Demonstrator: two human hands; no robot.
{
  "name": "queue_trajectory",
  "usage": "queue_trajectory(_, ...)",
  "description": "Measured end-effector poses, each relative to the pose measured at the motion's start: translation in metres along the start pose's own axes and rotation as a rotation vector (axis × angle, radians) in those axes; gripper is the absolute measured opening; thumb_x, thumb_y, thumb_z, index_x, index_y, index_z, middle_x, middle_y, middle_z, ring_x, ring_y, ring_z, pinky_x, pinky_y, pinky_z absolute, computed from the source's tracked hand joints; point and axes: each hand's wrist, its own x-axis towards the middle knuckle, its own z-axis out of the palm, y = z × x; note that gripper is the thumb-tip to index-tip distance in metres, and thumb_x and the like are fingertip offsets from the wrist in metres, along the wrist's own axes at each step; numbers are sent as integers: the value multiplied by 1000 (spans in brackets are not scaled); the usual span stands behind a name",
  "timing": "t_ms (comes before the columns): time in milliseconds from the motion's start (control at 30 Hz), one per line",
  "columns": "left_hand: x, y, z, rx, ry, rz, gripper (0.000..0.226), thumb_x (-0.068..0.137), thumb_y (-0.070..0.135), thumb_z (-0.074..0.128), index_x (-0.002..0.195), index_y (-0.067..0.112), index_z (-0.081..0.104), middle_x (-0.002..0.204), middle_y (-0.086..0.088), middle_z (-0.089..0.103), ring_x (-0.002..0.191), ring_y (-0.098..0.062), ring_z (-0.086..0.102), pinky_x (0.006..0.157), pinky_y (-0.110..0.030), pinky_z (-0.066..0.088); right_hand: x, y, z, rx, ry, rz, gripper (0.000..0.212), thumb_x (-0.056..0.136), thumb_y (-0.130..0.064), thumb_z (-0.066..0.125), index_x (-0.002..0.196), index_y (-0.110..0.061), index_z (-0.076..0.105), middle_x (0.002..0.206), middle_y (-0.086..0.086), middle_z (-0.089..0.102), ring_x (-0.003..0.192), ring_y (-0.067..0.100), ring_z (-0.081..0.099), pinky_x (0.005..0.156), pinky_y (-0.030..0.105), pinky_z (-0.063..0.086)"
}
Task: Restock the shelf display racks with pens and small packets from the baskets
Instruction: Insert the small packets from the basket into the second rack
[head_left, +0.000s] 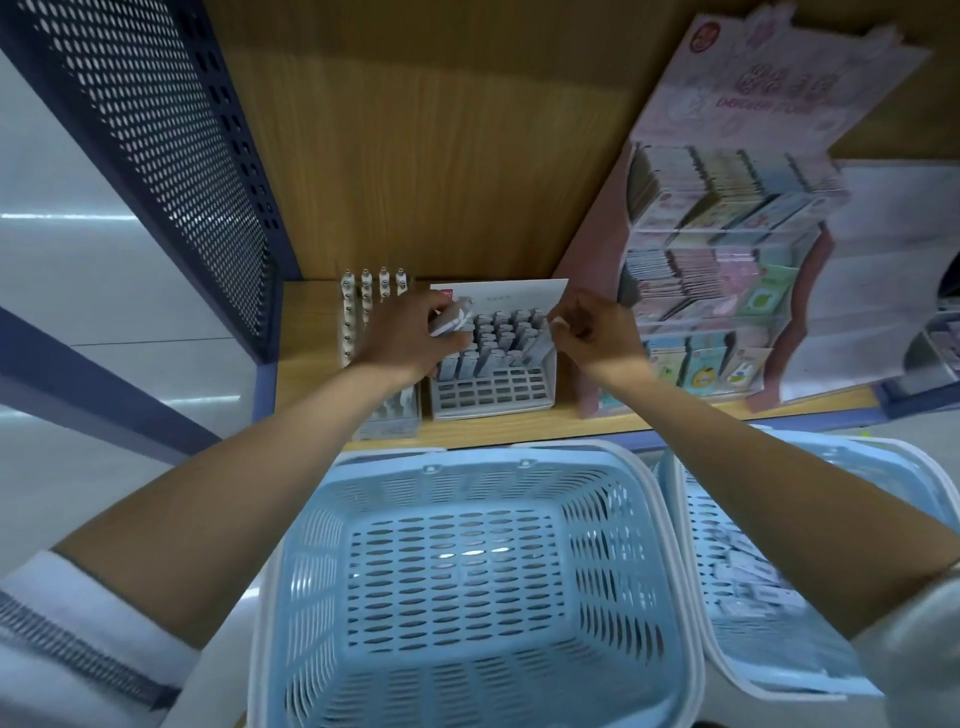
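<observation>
We are filling the rack with pens. At the left end of the shelf (304, 353) a row of white pens (363, 306) is standing apart from our hands. Just right of it our left hand (405, 338) is curling its fingers round a small bunch of grey pens (449, 322), keeping them in reserve over the back left corner of the rack (493, 389). The rack is sitting near the shelf's front edge, with its back rows taken and its front rows showing bare slots. Our right hand (592, 332) is pinching a pale item (558, 323) between thumb and fingertips at the rack's right side. We are judging it a pen going into a slot, though blur is hiding its shape. Further right the packet stand (717, 291) is looking well stocked. Below the front edge, the left basket (467, 488) is showing its mesh floor, and the right basket (696, 519) is holding packets (748, 571). Next we are needing to seat this piece upright, then draw another from the bunch and work toward the front rows.
</observation>
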Motion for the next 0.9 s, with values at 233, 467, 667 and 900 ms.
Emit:
queue_trajectory(233, 3, 3, 6, 34, 25, 16, 40, 88, 32, 70, 121, 9, 62, 113, -11, 66, 101, -29, 61, 86, -42, 49, -2, 14, 17, -86, -180, -75, 5, 87, -12, 65, 90, -10, 69, 82, 3, 71, 73, 15, 68, 71, 29, 54)
queue_trajectory(467, -1, 2, 7, 15, -30, 3, 32, 91, 29, 66, 119, 14, 62, 103, -6, 66, 89, -25, 62, 79, -39, 50, 2, 22, 35, -204, -139, -157, 9, 87, -8, 65, 92, -7, 71, 89, 9, 70, 76, 21, 66, 70, 26, 48)
queue_trajectory(667, 0, 1, 7, -54, -30, 8, 24, 90, 24, 67, 111, 12, 65, 81, -2, 63, 74, -26, 62, 73, -45, 51, 9, 21, 36, -249, -115, -228, 11, 84, -7, 68, 94, -5, 72, 92, 12, 68, 79, 27, 67, 72, 32, 52)
queue_trajectory(900, 0, -2, 7, -88, -26, 5, 24, 89, 23, 69, 110, 12, 65, 77, 2, 61, 69, -21, 59, 72, -45, 51, 20, 12, 31, -314, -208, -286, 12, 86, -7, 66, 97, -6, 73, 96, 12, 70, 86, 27, 67, 78, 30, 50)
